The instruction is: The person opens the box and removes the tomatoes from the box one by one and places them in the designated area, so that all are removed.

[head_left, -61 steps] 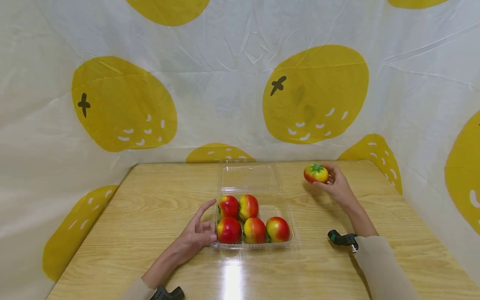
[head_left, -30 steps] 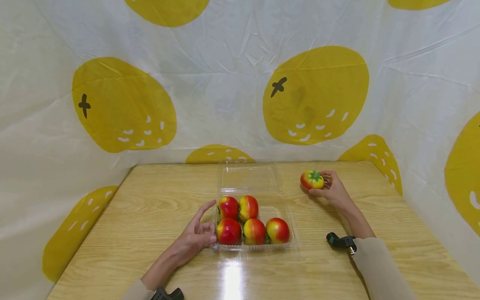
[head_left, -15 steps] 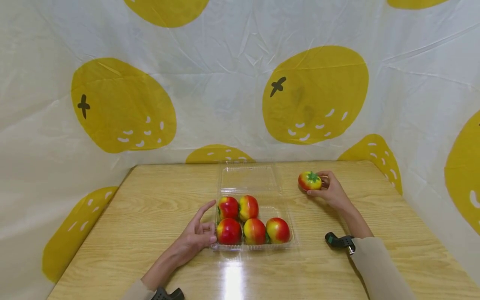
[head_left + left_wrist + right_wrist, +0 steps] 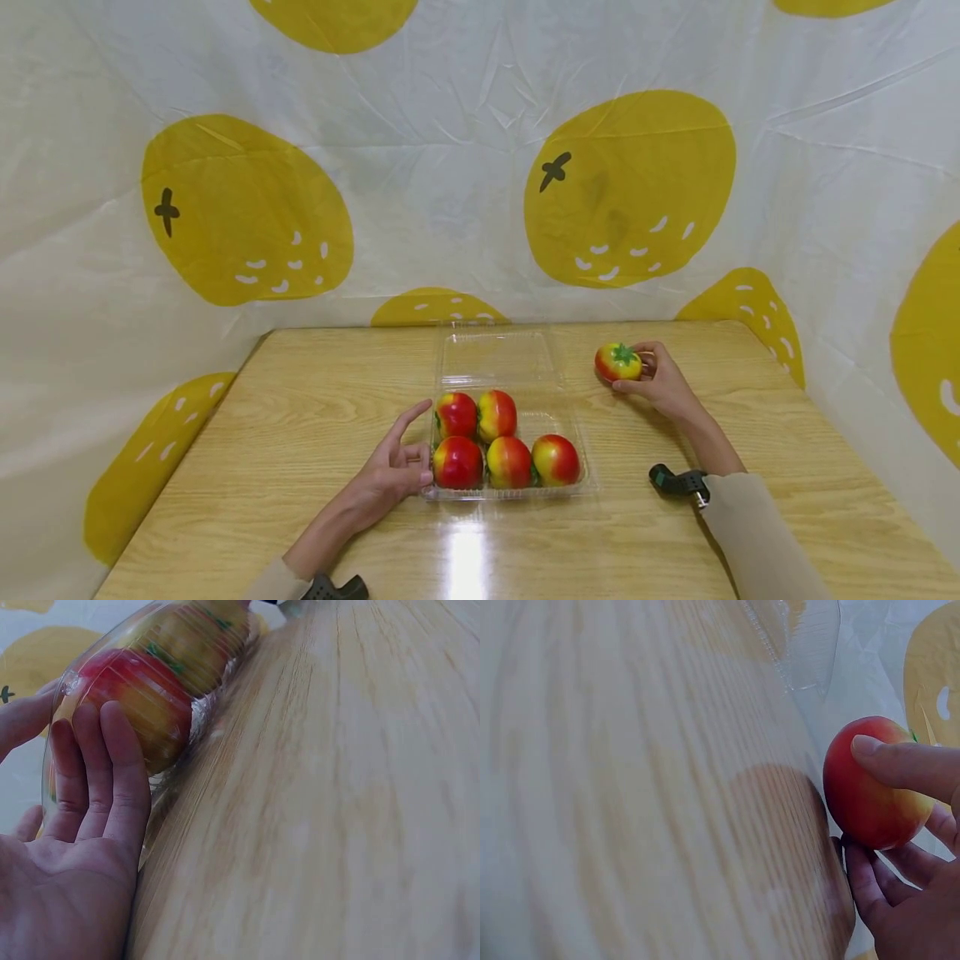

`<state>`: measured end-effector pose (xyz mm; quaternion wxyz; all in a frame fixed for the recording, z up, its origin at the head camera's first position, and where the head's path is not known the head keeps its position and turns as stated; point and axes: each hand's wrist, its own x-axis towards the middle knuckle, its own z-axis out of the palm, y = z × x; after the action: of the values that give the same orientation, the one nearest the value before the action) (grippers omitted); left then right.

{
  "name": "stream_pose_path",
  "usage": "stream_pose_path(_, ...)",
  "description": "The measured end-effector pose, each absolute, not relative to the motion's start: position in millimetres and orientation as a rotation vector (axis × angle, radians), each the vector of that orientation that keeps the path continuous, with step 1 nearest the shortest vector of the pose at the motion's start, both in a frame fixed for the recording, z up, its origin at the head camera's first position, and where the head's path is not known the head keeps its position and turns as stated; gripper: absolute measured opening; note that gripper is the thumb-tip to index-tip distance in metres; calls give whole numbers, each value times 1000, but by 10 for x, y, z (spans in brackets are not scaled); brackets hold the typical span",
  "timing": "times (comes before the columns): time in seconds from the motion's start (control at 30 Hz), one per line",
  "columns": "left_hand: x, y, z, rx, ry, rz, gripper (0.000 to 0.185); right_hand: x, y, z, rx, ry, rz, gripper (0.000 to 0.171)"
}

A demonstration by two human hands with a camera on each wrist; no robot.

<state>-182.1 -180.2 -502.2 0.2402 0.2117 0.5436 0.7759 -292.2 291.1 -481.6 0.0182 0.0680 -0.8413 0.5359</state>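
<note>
My right hand (image 4: 660, 382) holds a red-and-yellow tomato-like fruit (image 4: 617, 363) with a green leafy top, between thumb and fingers, to the right of the clear plastic box. In the right wrist view the thumb lies across the fruit (image 4: 874, 787), and the fingers are under it, close over the table. My left hand (image 4: 386, 471) rests against the left wall of the clear box (image 4: 543, 425). In the left wrist view, its fingers (image 4: 124, 750) lie fairly straight along the plastic. Several similar fruits (image 4: 510, 460) sit in the box, two behind and three in front.
The box's transparent lid (image 4: 498, 354) lies folded back toward the rear edge of the wooden table (image 4: 337, 367). A white curtain (image 4: 435, 192) with yellow fruit prints hangs behind and at both sides. Each wrist wears a black camera (image 4: 678, 482).
My right hand has moved slightly left and toward me with the fruit, which has tilted a little, and has barely shifted in the last half second. The left hand and the box stay put.
</note>
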Motion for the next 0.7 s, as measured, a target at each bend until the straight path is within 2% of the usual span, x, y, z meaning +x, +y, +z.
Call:
stream_pose_path(0.47, -1807, -1819, -5026, 564, 1506, 2125, 103, -2903, 2864, -4776, 193, -2679, 1595, 82)
stream_pose_path(0.7, -1832, -1811, -5041, 581, 1508, 2128, 101, -2906, 2895, -4794, 266, -2662, 1539, 76)
